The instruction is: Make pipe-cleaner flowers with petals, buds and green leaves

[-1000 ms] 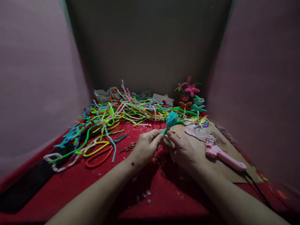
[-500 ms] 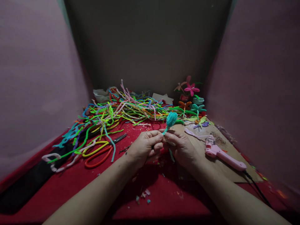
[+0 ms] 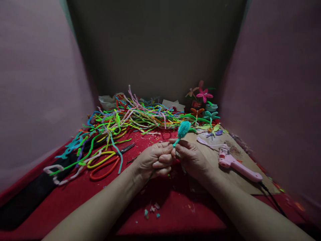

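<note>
Between my two hands, above the red cloth, a turquoise pipe cleaner flower bud stands upright, leaning slightly right. Its twisted stem runs down into my fingertips. My left hand is closed, fingers curled, pinching the lower stem. My right hand also pinches the stem, thumb and forefinger just under the bud. The stem's lower end is hidden by my fingers. Left of my left hand lie scissors with red and yellow handles.
A heap of coloured pipe cleaners spreads across the back. A pink glue gun with a black cord rests on a brown board at right. Finished pipe cleaner flowers stand at the back right. A black cloth item lies at left.
My left hand's fingers have shifted and curled more tightly around the lower stem. The bud has turned a little and tilts further right. The tail below my right hand no longer shows clearly.
</note>
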### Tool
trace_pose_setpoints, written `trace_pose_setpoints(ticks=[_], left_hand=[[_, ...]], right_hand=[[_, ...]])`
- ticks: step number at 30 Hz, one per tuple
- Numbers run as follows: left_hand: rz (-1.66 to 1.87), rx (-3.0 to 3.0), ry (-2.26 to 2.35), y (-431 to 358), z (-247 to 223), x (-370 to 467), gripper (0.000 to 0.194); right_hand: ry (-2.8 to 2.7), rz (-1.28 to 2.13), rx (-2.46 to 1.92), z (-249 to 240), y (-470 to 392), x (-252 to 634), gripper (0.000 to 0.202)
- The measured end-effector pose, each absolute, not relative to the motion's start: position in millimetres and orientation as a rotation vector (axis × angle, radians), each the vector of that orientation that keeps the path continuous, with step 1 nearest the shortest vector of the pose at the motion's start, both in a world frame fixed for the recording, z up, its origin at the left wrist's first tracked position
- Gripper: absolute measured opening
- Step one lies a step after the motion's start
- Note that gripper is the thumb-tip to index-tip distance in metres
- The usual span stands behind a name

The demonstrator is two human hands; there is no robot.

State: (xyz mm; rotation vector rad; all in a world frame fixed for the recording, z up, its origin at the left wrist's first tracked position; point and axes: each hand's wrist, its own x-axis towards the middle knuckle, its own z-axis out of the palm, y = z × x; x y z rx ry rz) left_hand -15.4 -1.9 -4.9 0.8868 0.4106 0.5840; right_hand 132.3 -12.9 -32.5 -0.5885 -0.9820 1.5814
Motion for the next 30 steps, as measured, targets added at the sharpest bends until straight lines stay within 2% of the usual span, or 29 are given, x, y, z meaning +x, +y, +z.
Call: trace_pose_setpoints(ticks=[4,8,15,19,26,30], left_hand=[[0.595,0.965,0.452,-3.9,-1.8,-13.8,0.013],[0.650,1.157,0.578,-7.4,0.8,-8.9,0.019],[0.920,2.090,1.164,-11.5,-7.5,-3.5,0.017],[0.876,2.375,1.298,-12.6,-14.6,-5.1,0.019],[0.975,2.325,1.211,-10.5,-15.4,-5.8,0.017],[0.969,2.134,1.173,-9.4,-11.2,-3.7,0.023]], right_hand=[[-0.949,1.548,-0.589,-29.6,-13.1,132.4,0.009],[-0.910,1.517,-0.604,-27.3,-12.4,132.2,0.009],[-0.885,1.524,-0.702,-33.7,-10.3,130.8,0.014],[-0.878,1.506,-0.730,-36.1,-10.8,129.6,0.014],[-0.872,1.502,-0.754,-34.9,-12.7,129.2,0.016],[-0.887,1.515,-0.769,-35.5,-11.6,129.4,0.020]])
